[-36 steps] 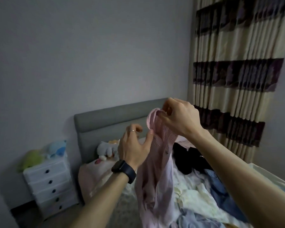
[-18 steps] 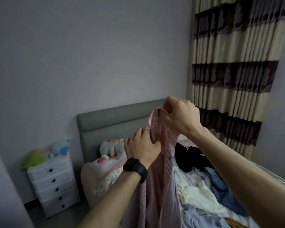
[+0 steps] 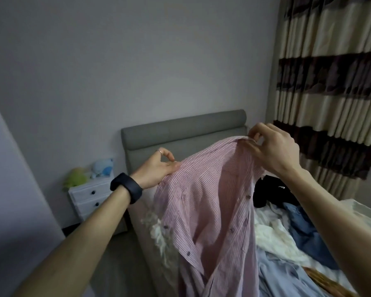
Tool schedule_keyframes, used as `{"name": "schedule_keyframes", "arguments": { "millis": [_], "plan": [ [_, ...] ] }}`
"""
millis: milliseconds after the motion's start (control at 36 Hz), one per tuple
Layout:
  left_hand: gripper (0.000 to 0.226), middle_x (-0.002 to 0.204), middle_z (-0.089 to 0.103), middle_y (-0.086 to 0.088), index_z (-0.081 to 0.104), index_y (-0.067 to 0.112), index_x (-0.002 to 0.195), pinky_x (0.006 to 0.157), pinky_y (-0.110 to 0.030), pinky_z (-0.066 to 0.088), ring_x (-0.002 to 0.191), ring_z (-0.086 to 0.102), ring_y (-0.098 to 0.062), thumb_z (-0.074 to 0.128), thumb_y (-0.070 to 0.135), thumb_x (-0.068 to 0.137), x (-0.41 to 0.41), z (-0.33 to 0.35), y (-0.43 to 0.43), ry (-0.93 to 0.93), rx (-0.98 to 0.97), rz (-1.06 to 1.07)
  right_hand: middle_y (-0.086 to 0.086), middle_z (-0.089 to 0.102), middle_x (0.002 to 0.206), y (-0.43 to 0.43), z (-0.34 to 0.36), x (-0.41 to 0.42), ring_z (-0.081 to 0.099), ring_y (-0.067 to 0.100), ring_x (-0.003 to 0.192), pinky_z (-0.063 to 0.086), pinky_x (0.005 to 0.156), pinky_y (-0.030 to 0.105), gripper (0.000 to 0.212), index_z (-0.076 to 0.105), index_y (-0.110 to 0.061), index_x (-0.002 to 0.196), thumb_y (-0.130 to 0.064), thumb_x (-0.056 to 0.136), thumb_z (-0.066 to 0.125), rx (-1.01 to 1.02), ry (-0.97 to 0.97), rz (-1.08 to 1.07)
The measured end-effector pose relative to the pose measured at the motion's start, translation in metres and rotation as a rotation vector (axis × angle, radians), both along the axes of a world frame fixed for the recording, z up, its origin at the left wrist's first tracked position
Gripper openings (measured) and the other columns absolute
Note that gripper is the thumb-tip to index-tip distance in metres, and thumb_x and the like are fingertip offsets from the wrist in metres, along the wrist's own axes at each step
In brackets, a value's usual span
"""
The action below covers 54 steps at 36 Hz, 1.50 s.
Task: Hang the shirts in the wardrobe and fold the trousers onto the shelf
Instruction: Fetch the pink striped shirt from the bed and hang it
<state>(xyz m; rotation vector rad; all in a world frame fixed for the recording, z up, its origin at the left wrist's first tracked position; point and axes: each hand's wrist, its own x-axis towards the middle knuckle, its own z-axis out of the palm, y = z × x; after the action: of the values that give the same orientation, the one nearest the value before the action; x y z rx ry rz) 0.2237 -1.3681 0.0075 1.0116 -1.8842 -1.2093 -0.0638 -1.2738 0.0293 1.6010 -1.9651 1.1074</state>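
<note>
Pinches the collar of the pink striped shirt (image 3: 210, 200) with the right hand (image 3: 274, 151), and its shoulder edge with the left hand (image 3: 155, 171), both clamped on cloth. Holds it spread wide above the bed (image 3: 180, 133) and clothes heap (image 3: 272, 234), hands now well apart, close together half a second ago.

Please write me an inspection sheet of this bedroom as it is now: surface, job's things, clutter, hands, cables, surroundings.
surface: bed, pale sheet, mostly under loose clothes
job's things: pink striped shirt, unbuttoned, held up above the bed; hanger, wardrobe: nothing seen
clutter: black garment, white cloth, blue garment, all lying on the bed
grippers: left hand pinches the shirt's shoulder; right hand pinches its collar
cables: nothing seen
surroundings: grey headboard, white drawer chest with soft toys on top, striped curtain
</note>
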Motion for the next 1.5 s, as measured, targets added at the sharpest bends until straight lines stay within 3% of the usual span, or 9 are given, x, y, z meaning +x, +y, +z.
{"name": "schedule_keyframes", "arguments": {
  "millis": [222, 444, 528, 694, 861, 1028, 1139, 1278, 1500],
  "plan": [
    [0.01, 0.084, 0.067, 0.004, 0.056, 0.032, 0.1, 0.069, -0.028, 0.037, 0.065, 0.049, 0.001, 0.047, 0.029, 0.104, -0.008, -0.029, 0.011, -0.404, -0.501, 0.003, 0.006, 0.072, 0.095, -0.01, -0.021, 0.0, 0.065, 0.038, 0.092, 0.052, 0.074, 0.046, 0.039, 0.05, -0.027, 0.097, -0.064, 0.09, 0.059, 0.058, -0.098, 0.013],
    [0.058, 0.118, 0.064, 0.009, 0.044, 0.032, 0.127, 0.09, -0.038, 0.045, 0.108, 0.061, -0.021, 0.065, 0.064, 0.083, -0.049, -0.126, 0.049, -0.573, -0.51, 0.144, 0.011, 0.069, 0.088, -0.01, -0.039, 0.007, 0.063, 0.042, 0.089, 0.046, 0.07, 0.042, 0.028, 0.05, -0.023, 0.092, -0.049, 0.091, 0.061, 0.11, -0.125, 0.034],
    [0.041, 0.107, 0.069, -0.001, 0.042, 0.025, 0.124, 0.08, -0.039, 0.046, 0.099, 0.064, -0.028, 0.058, 0.049, 0.095, -0.061, -0.167, 0.051, -0.634, -0.517, 0.257, 0.012, 0.068, 0.09, -0.006, -0.045, 0.004, 0.062, 0.042, 0.09, 0.046, 0.073, 0.043, 0.026, 0.052, -0.022, 0.096, -0.046, 0.092, 0.06, 0.119, -0.132, 0.015],
    [0.021, 0.088, 0.066, 0.002, 0.044, 0.025, 0.09, 0.077, -0.041, 0.052, 0.083, 0.065, -0.024, 0.063, 0.029, 0.097, -0.06, -0.196, 0.032, -0.214, -0.073, 0.351, 0.014, 0.07, 0.099, 0.016, -0.078, -0.041, 0.063, 0.042, 0.096, 0.039, 0.07, 0.039, 0.031, 0.056, -0.023, 0.103, -0.052, 0.093, 0.06, 0.211, -0.143, -0.125],
    [0.032, 0.069, 0.053, 0.009, 0.055, 0.021, 0.072, 0.064, -0.029, 0.038, 0.066, 0.05, -0.009, 0.055, 0.031, 0.102, -0.04, -0.175, -0.003, -0.431, 0.005, 0.096, 0.008, 0.072, 0.113, 0.031, -0.131, -0.08, 0.062, 0.038, 0.107, 0.044, 0.072, 0.039, 0.034, 0.066, -0.021, 0.118, -0.046, 0.095, 0.062, 0.241, -0.126, -0.14],
    [0.019, 0.075, 0.056, 0.001, 0.047, 0.017, 0.092, 0.059, -0.03, 0.034, 0.063, 0.047, -0.012, 0.047, 0.032, 0.105, -0.036, -0.174, -0.001, -0.489, -0.066, 0.133, 0.018, 0.066, 0.102, 0.037, -0.187, -0.088, 0.058, 0.045, 0.099, 0.047, 0.08, 0.043, 0.048, 0.073, -0.019, 0.102, -0.061, 0.091, 0.054, 0.35, -0.196, -0.143],
    [0.011, 0.089, 0.057, -0.006, 0.05, 0.019, 0.095, 0.061, -0.015, 0.038, 0.074, 0.049, -0.012, 0.061, 0.019, 0.099, -0.031, -0.173, -0.001, -0.203, 0.035, 0.078, 0.016, 0.071, 0.099, 0.048, -0.218, -0.086, 0.065, 0.042, 0.098, 0.044, 0.073, 0.041, 0.03, 0.066, -0.021, 0.095, -0.05, 0.096, 0.059, 0.436, -0.337, -0.088],
    [0.007, 0.098, 0.066, -0.001, 0.064, 0.014, 0.101, 0.082, -0.028, 0.048, 0.09, 0.061, -0.013, 0.057, 0.014, 0.101, -0.028, -0.162, 0.002, 0.069, 0.312, 0.084, 0.012, 0.073, 0.097, 0.056, -0.243, -0.082, 0.067, 0.036, 0.101, 0.048, 0.081, 0.04, 0.02, 0.071, -0.023, 0.107, -0.039, 0.097, 0.063, 0.465, -0.491, -0.018],
    [0.013, 0.088, 0.067, 0.028, 0.079, 0.03, 0.087, 0.068, -0.005, 0.04, 0.078, 0.059, 0.018, 0.073, 0.041, 0.089, -0.031, -0.158, 0.014, -0.556, -0.074, -0.058, 0.005, 0.07, 0.083, 0.061, -0.246, -0.089, 0.068, 0.037, 0.093, 0.048, 0.078, 0.041, 0.016, 0.068, -0.022, 0.109, -0.032, 0.096, 0.065, 0.448, -0.421, -0.005]
  ]
}}
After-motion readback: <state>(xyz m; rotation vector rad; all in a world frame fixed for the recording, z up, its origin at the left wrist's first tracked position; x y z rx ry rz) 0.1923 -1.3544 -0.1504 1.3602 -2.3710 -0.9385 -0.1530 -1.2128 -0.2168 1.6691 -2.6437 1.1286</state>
